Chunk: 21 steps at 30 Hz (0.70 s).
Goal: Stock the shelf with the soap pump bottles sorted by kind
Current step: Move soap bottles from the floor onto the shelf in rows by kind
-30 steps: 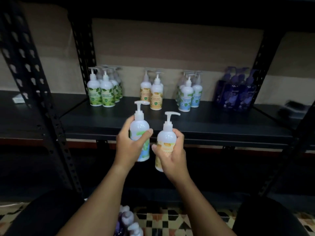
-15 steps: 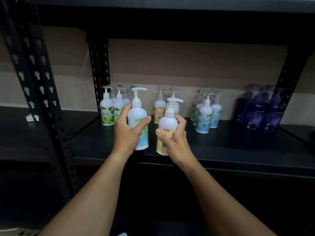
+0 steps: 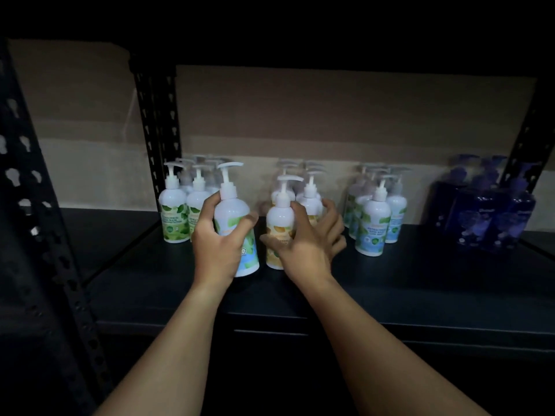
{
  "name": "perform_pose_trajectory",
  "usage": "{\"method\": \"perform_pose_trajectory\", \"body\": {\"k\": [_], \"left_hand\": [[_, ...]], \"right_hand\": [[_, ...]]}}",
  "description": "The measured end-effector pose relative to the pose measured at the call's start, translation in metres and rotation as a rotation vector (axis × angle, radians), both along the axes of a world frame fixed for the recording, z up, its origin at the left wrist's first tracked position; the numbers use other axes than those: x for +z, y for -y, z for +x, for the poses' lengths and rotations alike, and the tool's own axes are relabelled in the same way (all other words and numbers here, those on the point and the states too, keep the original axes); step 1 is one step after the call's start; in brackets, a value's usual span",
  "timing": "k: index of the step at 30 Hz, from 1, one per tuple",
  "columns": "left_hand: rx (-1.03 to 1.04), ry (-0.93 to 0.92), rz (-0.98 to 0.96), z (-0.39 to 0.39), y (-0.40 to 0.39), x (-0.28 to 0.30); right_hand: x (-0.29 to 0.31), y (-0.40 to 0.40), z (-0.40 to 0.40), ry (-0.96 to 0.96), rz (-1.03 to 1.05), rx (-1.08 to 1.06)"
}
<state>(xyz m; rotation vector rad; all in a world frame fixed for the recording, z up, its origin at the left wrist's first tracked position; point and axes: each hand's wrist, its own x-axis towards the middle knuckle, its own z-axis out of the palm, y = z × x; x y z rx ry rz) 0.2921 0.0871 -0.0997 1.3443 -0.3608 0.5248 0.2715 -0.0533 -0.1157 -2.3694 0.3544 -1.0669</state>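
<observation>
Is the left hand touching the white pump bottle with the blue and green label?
Touching. The head view shows the left hand wrapped around the white pump bottle with the blue and green label, thumb and fingers pressed on its body.

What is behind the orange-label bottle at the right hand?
Behind the orange-label bottle that the right hand is setting down stand more orange-label bottles, pumps visible. The hand and front bottle cover their lower bodies, so their count stays unclear.

White pump bottles (image 3: 172,216) carry green leaf, orange (image 3: 279,232) or blue labels (image 3: 372,232); dark purple bottles (image 3: 492,214); black shelf (image 3: 420,280).
</observation>
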Motion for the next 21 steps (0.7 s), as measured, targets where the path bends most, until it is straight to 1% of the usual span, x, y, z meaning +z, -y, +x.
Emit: {"method": "perform_pose_trajectory", "body": {"k": [2, 5, 10, 21], "left_hand": [[0.012, -0.011, -0.024, 0.005, 0.006, -0.002], [0.011, -0.023, -0.065, 0.01, 0.014, -0.004], [0.008, -0.008, -0.128, 0.015, 0.019, -0.004], [0.012, 0.009, -0.151, 0.017, 0.018, -0.007]], "right_hand": [[0.003, 0.002, 0.012, -0.089, 0.008, -0.043], [0.007, 0.005, 0.026, -0.139, 0.045, -0.056], [0.009, 0.009, 0.036, -0.145, 0.02, -0.064], [0.005, 0.01, 0.05, -0.1, 0.027, -0.082]]}}
